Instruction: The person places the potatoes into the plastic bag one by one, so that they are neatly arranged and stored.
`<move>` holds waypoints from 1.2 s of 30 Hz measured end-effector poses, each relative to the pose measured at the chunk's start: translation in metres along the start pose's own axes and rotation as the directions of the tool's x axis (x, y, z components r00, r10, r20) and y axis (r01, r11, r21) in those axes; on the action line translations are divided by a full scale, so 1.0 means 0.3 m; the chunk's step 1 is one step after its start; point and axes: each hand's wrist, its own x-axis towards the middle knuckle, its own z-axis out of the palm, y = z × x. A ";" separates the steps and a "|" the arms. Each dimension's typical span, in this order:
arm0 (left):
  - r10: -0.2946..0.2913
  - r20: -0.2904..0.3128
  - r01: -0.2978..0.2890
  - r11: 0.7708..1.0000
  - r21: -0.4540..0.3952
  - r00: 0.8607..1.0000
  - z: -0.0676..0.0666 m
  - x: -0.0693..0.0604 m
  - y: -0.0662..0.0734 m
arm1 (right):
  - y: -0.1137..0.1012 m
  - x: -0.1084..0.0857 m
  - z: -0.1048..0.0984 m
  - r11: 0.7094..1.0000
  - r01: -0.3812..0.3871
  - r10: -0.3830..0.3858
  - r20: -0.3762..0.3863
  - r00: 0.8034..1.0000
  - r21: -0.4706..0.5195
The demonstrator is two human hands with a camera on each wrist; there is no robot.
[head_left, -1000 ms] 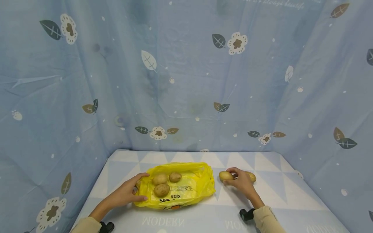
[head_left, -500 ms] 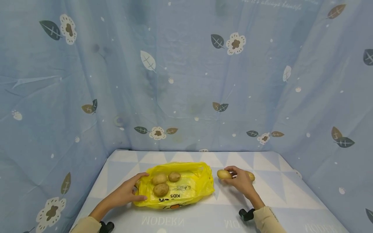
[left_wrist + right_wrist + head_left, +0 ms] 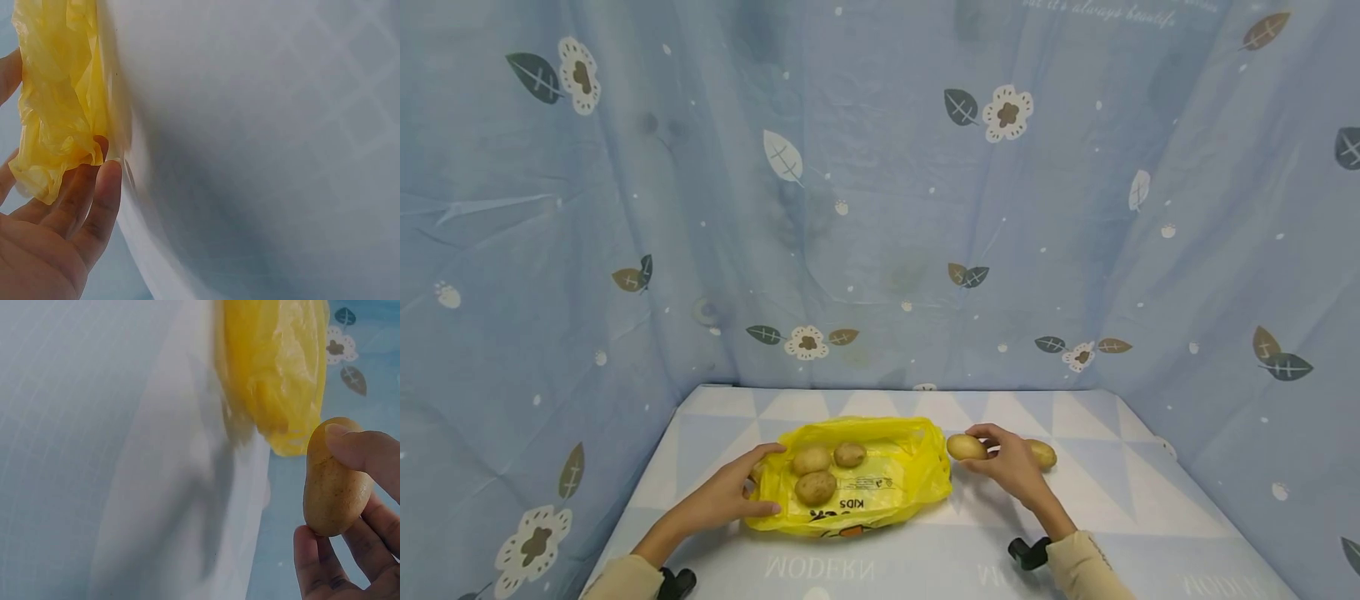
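A yellow plastic bag (image 3: 895, 492) lies on its side with its mouth spread, and several potatoes (image 3: 816, 488) rest in its left part. My left hand (image 3: 724, 496) holds the bag's left end, thumb on the near side and fingers at the far side. In the left wrist view its fingers curl around the crumpled yellow bag (image 3: 59, 94). Just right of the bag, my right hand (image 3: 1009, 463) pinches a potato (image 3: 966, 447) between thumb and fingers. The right wrist view shows this potato (image 3: 334, 481) raised off the table, near the bag's end (image 3: 275, 375).
Another potato (image 3: 1041, 454) lies on the table behind and right of my right hand. The table (image 3: 1120, 492) has a pale triangle-patterned cover. A blue curtain (image 3: 880, 208) with leaves and flowers hangs around its back and sides.
My right hand has moved left with its potato, away from the other potato and towards the bag. My left hand, the bag and the potatoes inside stay nearly where they were.
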 end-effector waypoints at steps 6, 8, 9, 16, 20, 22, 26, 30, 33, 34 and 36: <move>0.000 -0.004 0.000 1.000 -0.006 1.000 0.000 0.006 0.000 | -0.034 0.000 0.016 1.000 0.022 -0.022 0.012 1.000 0.010; 0.002 -0.005 -0.002 1.000 -0.007 1.000 0.001 0.007 0.000 | -0.044 0.000 0.022 0.999 0.033 -0.033 0.017 0.999 0.008; 0.002 -0.005 -0.002 1.000 -0.006 1.000 0.001 0.006 0.000 | -0.048 0.000 0.025 0.999 0.038 -0.038 0.022 0.999 0.014; -0.003 -0.004 0.003 1.000 -0.008 1.000 0.003 0.001 0.003 | -0.072 -0.002 0.052 0.997 0.071 -0.073 0.049 0.996 0.038; -0.001 -0.007 0.000 1.000 -0.007 1.000 0.002 -0.002 0.006 | -0.089 -0.003 0.069 0.996 0.079 -0.082 0.069 0.994 0.041; 0.001 -0.007 -0.001 1.000 -0.008 1.000 0.002 -0.002 0.007 | -0.096 -0.003 0.077 0.996 0.083 -0.086 0.078 0.993 0.040; 0.006 -0.002 -0.006 1.000 -0.018 1.000 0.001 -0.002 0.006 | -0.110 0.000 0.095 0.993 0.106 -0.110 0.090 0.990 0.043; 0.012 0.001 -0.012 1.000 -0.023 1.000 -0.001 -0.003 0.008 | -0.124 0.004 0.115 0.987 0.155 -0.159 0.092 0.983 0.047; 0.011 0.003 -0.011 1.000 -0.022 1.000 -0.002 -0.003 0.009 | -0.132 0.009 0.131 0.983 0.176 -0.180 0.102 0.978 0.046; 0.010 0.003 -0.010 1.000 -0.022 1.000 -0.002 -0.003 0.008 | -0.135 0.009 0.137 0.983 0.178 -0.182 0.108 0.977 0.051; 0.008 0.003 -0.008 1.000 -0.022 1.000 -0.002 -0.002 0.007 | -0.140 0.010 0.148 0.983 0.173 -0.179 0.125 0.976 0.056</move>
